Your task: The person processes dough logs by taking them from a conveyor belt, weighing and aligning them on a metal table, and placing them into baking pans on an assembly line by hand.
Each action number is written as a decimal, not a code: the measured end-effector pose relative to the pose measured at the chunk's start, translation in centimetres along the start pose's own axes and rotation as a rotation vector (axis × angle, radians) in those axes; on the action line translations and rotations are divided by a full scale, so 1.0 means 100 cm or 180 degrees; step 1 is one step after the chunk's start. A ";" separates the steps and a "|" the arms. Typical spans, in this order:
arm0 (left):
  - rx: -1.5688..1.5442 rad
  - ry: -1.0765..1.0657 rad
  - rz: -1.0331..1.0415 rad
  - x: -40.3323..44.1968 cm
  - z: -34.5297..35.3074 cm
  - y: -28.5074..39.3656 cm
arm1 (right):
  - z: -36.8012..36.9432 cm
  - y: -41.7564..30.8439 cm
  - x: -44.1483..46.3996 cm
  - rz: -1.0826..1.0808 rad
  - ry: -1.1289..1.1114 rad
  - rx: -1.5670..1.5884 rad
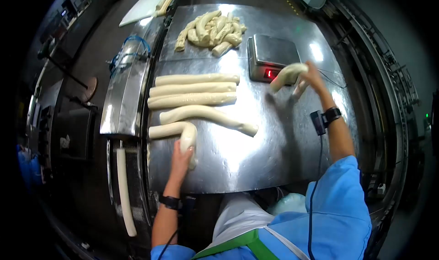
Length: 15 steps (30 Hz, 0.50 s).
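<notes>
Near the table's left front, my left hand (181,155) is wrapped round the bent end of a long pale dough roll (165,130); the rest of that roll lies on the metal. Over by the scale's front right corner, my right hand (313,78) grips a shorter, curved dough piece (289,74), held above the table and drooping to the left. Just beyond the left hand lies a wavy dough roll (206,116), and past it three straight dough rolls (194,89) lie side by side. The digital scale (275,51) shows red figures, partly hidden by the held piece.
A heap of dough pieces (212,31) lies at the back of the steel table (219,177). Along its left side runs a metal machine (128,81) with blue hoses, and a dough roll (123,191) rests on the conveyor below it. A cable trails from each wrist.
</notes>
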<state>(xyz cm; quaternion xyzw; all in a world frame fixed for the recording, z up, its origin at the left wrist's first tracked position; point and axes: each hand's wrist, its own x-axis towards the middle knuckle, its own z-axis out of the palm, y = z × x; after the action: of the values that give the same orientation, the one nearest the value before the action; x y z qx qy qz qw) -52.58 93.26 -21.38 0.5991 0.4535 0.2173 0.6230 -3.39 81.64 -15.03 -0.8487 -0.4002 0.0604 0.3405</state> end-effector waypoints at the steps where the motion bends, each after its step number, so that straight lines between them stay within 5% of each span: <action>1: 0.0894 0.0170 0.0428 0.013 0.010 -0.012 | -0.019 0.006 0.022 0.0250 0.0276 -0.0148; 2: 0.1787 0.0349 0.0855 0.023 0.018 -0.022 | -0.048 -0.045 0.013 0.0352 0.0419 0.0265; 4: 0.2269 0.0182 0.1120 0.027 0.034 -0.020 | -0.068 -0.047 0.039 -0.0966 0.1423 -0.0583; 9: 0.2178 -0.0159 0.1492 0.017 0.035 -0.016 | -0.034 -0.112 0.058 -0.0911 0.2145 -0.1914; 11: 0.2663 0.0117 0.1149 0.002 0.008 0.004 | 0.007 -0.104 0.075 -0.1010 0.2084 -0.2385; 13: 0.2620 0.1195 0.1164 -0.014 -0.052 -0.031 | 0.060 -0.067 0.100 -0.0982 0.1556 -0.2924; 15: 0.2497 0.2297 0.0609 -0.053 -0.125 -0.054 | 0.101 -0.060 0.103 -0.0602 0.0420 -0.2270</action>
<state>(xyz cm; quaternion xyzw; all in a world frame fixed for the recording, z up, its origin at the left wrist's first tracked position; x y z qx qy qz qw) -67.00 94.86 -23.24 0.7127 0.6292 0.2794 0.1347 -4.09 97.12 -17.15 -0.8753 -0.4499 -0.1692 0.0527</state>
